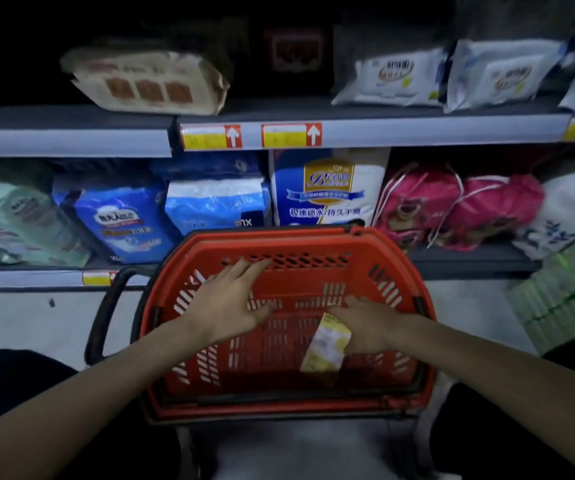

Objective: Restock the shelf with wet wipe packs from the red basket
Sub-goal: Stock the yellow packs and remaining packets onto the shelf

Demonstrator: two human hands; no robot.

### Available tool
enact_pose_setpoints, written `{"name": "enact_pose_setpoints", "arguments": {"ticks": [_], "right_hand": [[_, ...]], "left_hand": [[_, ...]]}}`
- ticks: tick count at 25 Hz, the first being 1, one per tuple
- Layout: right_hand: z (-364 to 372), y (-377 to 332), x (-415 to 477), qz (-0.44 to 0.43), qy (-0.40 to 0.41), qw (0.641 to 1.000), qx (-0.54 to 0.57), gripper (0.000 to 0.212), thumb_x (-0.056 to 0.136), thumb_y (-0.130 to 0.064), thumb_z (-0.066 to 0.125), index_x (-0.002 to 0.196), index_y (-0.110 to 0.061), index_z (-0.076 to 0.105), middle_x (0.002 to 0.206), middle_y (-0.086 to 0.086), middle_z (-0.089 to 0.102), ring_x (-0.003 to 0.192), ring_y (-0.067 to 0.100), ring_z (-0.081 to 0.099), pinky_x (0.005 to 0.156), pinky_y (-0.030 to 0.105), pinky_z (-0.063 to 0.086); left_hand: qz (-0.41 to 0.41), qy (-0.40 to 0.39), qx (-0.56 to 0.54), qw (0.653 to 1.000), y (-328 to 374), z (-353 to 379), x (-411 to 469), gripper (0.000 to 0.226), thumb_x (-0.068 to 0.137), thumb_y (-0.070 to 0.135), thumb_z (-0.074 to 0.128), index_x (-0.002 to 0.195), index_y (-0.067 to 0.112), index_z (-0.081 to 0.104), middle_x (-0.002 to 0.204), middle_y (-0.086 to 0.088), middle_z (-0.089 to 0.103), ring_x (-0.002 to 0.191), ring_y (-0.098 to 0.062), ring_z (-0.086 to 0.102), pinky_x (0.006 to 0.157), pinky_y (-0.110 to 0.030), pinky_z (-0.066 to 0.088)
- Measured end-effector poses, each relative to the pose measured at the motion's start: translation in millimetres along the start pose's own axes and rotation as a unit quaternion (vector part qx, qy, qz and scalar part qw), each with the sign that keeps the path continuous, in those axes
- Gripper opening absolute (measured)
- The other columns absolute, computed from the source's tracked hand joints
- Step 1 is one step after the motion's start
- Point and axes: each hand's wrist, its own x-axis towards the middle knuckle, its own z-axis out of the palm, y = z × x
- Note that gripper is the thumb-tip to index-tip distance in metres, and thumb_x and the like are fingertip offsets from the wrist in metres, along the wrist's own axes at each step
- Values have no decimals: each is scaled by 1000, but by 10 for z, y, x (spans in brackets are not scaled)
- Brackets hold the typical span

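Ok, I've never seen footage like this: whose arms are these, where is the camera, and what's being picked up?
There is no machine here. A person wears one wide-angle camera on the head, and it looks down at their own bare arms. The left hand is spread open over a red perforated plastic basket. The right hand lies on a small yellow-and-white plastic pack at the basket's bottom; blur hides whether it is gripping it. Beyond, white wet wipe packs lie on the upper grey shelf.

Perforated red plastic basket (313,237), glossy film-wrapped packs (390,81)
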Motion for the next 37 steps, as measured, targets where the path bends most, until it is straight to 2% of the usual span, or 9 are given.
{"name": "enact_pose_setpoints", "arguments": {"ticks": [5,8,10,16,22,28,31,34,37], "right_hand": [[511,33,475,-5,-71,995,-70,78,98,-29,68,162,-19,25,163,14,31,142,36,43,106,39,46],[732,49,754,-38,-109,975,-190,78,103,-18,61,166,-22,16,168,23,18,150,41,31,110,48,45],[824,39,932,-91,-99,952,-276,82,101,-14,64,166,-21,14,169,24,13,154,41,22,113,51,40],[1179,-91,1351,-205,-38,885,-416,99,91,-21,73,166,-19,8,164,24,24,150,41,25,115,62,31],[1367,86,1407,-265,-54,841,-470,90,99,-15,64,165,-20,4,166,20,22,153,37,25,119,63,23],[1405,73,1441,-230,-30,851,-472,69,107,-17,50,164,-11,11,162,23,29,147,40,34,122,65,18],[1341,25,1429,-244,-18,853,-460,67,103,-12,59,160,-11,23,158,22,37,142,39,41,120,66,21],[1236,16,1383,-284,24,848,-447,81,94,-13,72,159,-13,24,155,21,38,139,38,42,120,64,26],[1041,-20,1368,-319,97,829,-449,80,80,-16,84,148,-15,43,135,17,56,120,37,56,112,61,37]], "left_hand": [[23,-105,65,992,-57,479,53,83,93,62,58,163,31,25,156,0,43,144,-28,45,113,-47,40],[46,-140,109,983,-132,625,84,78,96,60,53,162,28,27,154,-3,46,142,-29,46,112,-45,41],[51,-145,119,981,-186,678,132,75,97,58,52,161,27,29,151,-5,49,140,-30,48,109,-46,43],[38,-169,99,980,-240,709,212,74,98,52,53,162,27,26,150,-5,50,137,-30,50,107,-45,44],[-2,-142,55,988,-247,661,286,67,98,46,55,158,23,34,143,-6,57,133,-30,53,102,-45,47],[-30,-140,65,988,-296,689,248,66,101,47,52,160,24,32,148,-4,55,137,-30,51,107,-50,43],[-39,-139,70,987,-313,680,217,65,102,45,50,160,23,32,147,-4,56,136,-30,52,108,-50,42],[-53,-141,73,986,-312,634,216,64,102,45,51,159,23,33,146,-4,56,135,-30,52,109,-50,41],[-77,-142,42,986,-288,590,226,60,101,44,54,156,22,39,146,-6,55,133,-32,54,106,-50,45]]}}
